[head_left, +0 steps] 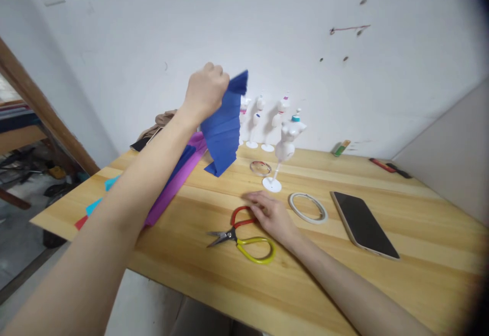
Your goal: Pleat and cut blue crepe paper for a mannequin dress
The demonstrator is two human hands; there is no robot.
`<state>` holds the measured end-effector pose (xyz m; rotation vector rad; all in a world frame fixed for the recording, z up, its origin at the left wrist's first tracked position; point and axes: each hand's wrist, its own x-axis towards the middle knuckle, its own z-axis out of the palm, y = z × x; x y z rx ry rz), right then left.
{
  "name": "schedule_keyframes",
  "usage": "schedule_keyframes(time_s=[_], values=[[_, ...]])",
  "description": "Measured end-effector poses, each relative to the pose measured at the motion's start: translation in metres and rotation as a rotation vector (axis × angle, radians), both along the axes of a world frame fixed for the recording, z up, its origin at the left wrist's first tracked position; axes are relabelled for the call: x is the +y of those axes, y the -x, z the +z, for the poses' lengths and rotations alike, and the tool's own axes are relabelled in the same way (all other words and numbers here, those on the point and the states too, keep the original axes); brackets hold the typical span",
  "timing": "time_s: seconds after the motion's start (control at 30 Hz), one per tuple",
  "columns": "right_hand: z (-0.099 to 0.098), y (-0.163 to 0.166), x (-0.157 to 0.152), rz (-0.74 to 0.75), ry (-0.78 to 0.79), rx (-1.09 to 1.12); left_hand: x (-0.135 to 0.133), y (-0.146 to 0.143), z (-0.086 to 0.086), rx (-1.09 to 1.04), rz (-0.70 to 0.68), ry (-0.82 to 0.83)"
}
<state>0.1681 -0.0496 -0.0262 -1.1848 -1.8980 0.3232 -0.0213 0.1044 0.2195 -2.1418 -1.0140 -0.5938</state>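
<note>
Raised over the table, my left hand (208,88) is closed on the top of a blue creased sheet (223,134) that looks like crepe paper. The sheet hangs down with a ragged right edge and a folded lower corner. My right hand (271,216) lies on the tabletop with its fingers stretched out, beside the red handle of the scissors (231,235). Whether the fingertips touch that handle I cannot tell. The scissors lie with blades slightly apart, pointing left, their other handle yellow. Behind my right hand stands a white mini dress form (286,142) with a teal neck band.
Several smaller dress forms (280,111) stand by the wall. A white tape roll (307,208), a clear tape roll (260,168) and a phone (364,224) lie on the wooden table (183,259). Purple sheets (170,201) and blue and red scraps are at left. A green tube (341,148) lies behind.
</note>
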Motion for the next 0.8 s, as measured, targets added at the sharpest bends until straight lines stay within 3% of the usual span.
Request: schedule_keyframes(time_s=[0.17, 0.27, 0.33, 0.53, 0.8], values=[[0.021, -0.003, -0.006, -0.204, -0.115, 0.237, -0.048, 0.008, -0.081, 0.23, -0.131, 0.115], [0.03, -0.003, -0.007, -0.155, -0.167, 0.205, -0.065, 0.01, -0.123, 0.169, -0.202, 0.337], [0.032, -0.004, -0.007, -0.101, -0.182, 0.13, -0.073, 0.009, -0.141, 0.121, -0.231, 0.466], [0.031, -0.005, -0.004, -0.01, -0.161, -0.041, -0.091, 0.01, -0.163, 0.112, -0.317, 0.737], [0.029, 0.0, -0.001, 0.081, -0.153, -0.091, -0.096, 0.016, -0.182, 0.073, -0.39, 0.755]])
